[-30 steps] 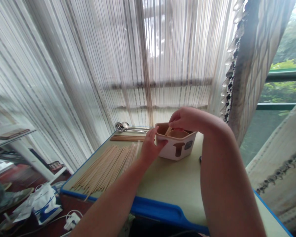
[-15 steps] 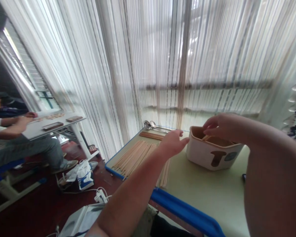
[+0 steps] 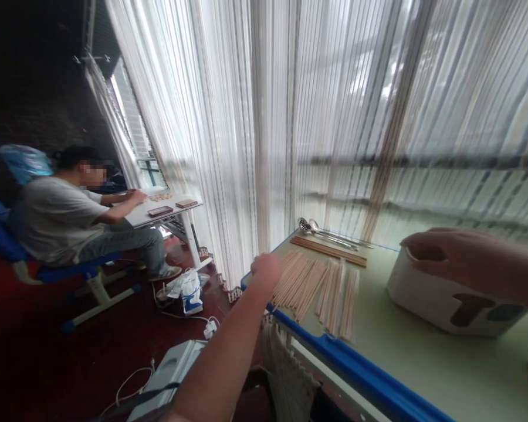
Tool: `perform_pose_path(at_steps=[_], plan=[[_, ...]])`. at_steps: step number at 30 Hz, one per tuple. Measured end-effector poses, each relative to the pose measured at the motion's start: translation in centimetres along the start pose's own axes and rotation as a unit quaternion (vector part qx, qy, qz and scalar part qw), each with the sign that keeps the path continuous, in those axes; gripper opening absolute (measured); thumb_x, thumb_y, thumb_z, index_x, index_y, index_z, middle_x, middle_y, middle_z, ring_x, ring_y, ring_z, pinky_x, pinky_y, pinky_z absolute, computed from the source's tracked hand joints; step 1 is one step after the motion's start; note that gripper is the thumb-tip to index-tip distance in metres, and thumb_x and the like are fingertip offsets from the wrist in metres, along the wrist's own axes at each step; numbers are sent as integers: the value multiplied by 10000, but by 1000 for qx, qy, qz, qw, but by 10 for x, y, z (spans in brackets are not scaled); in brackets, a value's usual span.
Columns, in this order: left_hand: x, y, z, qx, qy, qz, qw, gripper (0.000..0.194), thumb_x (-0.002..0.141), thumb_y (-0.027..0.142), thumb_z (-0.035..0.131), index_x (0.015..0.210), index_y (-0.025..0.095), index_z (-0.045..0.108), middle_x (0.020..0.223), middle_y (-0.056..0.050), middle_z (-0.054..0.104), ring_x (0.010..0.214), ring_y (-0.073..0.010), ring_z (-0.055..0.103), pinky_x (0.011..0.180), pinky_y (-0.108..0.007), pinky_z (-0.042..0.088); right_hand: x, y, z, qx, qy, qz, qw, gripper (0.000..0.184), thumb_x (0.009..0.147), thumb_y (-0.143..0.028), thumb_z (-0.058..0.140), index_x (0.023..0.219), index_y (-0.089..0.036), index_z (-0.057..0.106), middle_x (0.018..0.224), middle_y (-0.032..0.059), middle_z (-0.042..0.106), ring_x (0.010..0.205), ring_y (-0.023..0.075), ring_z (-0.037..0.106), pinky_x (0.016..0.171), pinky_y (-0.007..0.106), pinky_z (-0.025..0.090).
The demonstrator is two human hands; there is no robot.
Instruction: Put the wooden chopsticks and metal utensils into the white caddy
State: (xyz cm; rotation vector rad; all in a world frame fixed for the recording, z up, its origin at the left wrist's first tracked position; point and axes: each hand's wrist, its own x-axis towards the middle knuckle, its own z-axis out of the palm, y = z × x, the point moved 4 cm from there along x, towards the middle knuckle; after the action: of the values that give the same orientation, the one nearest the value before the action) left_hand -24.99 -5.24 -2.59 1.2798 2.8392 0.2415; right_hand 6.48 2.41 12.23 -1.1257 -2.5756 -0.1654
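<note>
My left hand (image 3: 266, 269) is closed at the left end of a spread row of chopsticks (image 3: 301, 284); what its fingers hold, if anything, is hidden. Beside that row, several more chopsticks lie in clear wrapping (image 3: 338, 299). On the right, my right hand (image 3: 453, 255) curls over the upper left rim of a white box (image 3: 426, 302) with brown and grey marks on its front. Its thumb is at the front wall, the fingers over the top. My hand and wrist cover most of the box's opening.
Darker chopsticks (image 3: 328, 251) and metal ladles (image 3: 330, 234) lie at the back of the blue-edged table (image 3: 378, 381). A sheer curtain (image 3: 334, 117) hangs behind. At another table (image 3: 136, 218) a person (image 3: 61, 217) sits working. A white power strip (image 3: 210, 329) lies on the floor.
The view has swung left. My left hand has moved from near the box to the left end of the chopsticks, its fingers closing. My right hand has come over the box's left rim.
</note>
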Motion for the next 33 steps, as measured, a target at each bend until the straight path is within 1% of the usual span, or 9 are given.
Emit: perform_pose_path(at_steps=[3, 5, 7, 9, 13, 21, 26, 30, 33], plan=[[2, -11, 5, -2, -1, 13, 1000, 365, 829, 134, 369, 1071, 114, 641, 1091, -200, 624, 1008, -270, 603, 788, -356, 505, 7, -24, 22, 68, -101, -50, 991, 348, 715, -402, 527, 1003, -265, 665, 813, 60, 673, 692, 201, 617, 652, 327, 463], [3, -14, 7, -5, -8, 27, 1000, 361, 821, 123, 370, 1050, 99, 648, 1055, -203, 640, 968, -265, 623, 781, -346, 506, 9, -35, 33, 103, -147, -53, 982, 331, 726, -361, 536, 1017, -270, 663, 854, 67, 680, 719, 203, 626, 667, 324, 467], [4, -14, 9, -9, -16, 45, 999, 354, 815, 123, 383, 1047, 92, 649, 1042, -211, 645, 960, -269, 628, 777, -346, 505, 10, -41, 42, 112, -172, -46, 978, 310, 724, -304, 546, 1004, -261, 671, 876, 79, 686, 739, 209, 632, 677, 322, 467], [6, -13, 10, -12, -29, 59, 998, 343, 809, 136, 407, 1049, 92, 648, 1046, -220, 643, 970, -277, 626, 783, -356, 502, 11, -41, 48, 99, -176, -30, 979, 296, 715, -285, 560, 986, -258, 676, 897, 88, 689, 746, 222, 637, 677, 334, 467], [9, -10, 13, -15, -55, 69, 996, 335, 807, 180, 438, 1053, 95, 650, 1051, -231, 641, 1007, -275, 613, 817, -355, 487, 11, -37, 52, 88, -170, -21, 981, 313, 715, -330, 578, 1009, -265, 664, 924, 79, 689, 736, 224, 640, 670, 340, 468], [12, -5, 10, 15, -77, 95, 992, 339, 794, 200, 446, 1029, 95, 666, 1080, -216, 638, 999, -289, 612, 809, -359, 485, 7, -35, 43, 122, -177, -11, 977, 339, 708, -328, 590, 1030, -246, 658, 892, 82, 699, 733, 212, 643, 655, 315, 456], [12, -8, 6, 6, -71, 99, 993, 321, 760, 204, 478, 999, 114, 674, 1065, -179, 654, 963, -255, 623, 791, -298, 475, 7, -27, 37, 118, -170, -3, 978, 395, 710, -363, 595, 1084, -241, 629, 888, 78, 700, 738, 210, 642, 652, 308, 454], [6, -12, 5, -33, -60, 110, 992, 259, 768, 198, 466, 896, 130, 681, 978, -149, 682, 884, -227, 638, 744, -282, 466, 6, -26, 35, 101, -186, 2, 977, 402, 725, -355, 583, 1104, -228, 621, 928, 83, 694, 759, 210, 639, 676, 313, 459], [2, -16, 2, -84, -19, 103, 991, 235, 791, 209, 446, 843, 141, 664, 909, -126, 686, 860, -222, 634, 737, -294, 459, 4, -31, 36, 106, -190, -3, 976, 405, 723, -334, 581, 1107, -209, 621, 945, 95, 689, 757, 210, 637, 674, 314, 459]])
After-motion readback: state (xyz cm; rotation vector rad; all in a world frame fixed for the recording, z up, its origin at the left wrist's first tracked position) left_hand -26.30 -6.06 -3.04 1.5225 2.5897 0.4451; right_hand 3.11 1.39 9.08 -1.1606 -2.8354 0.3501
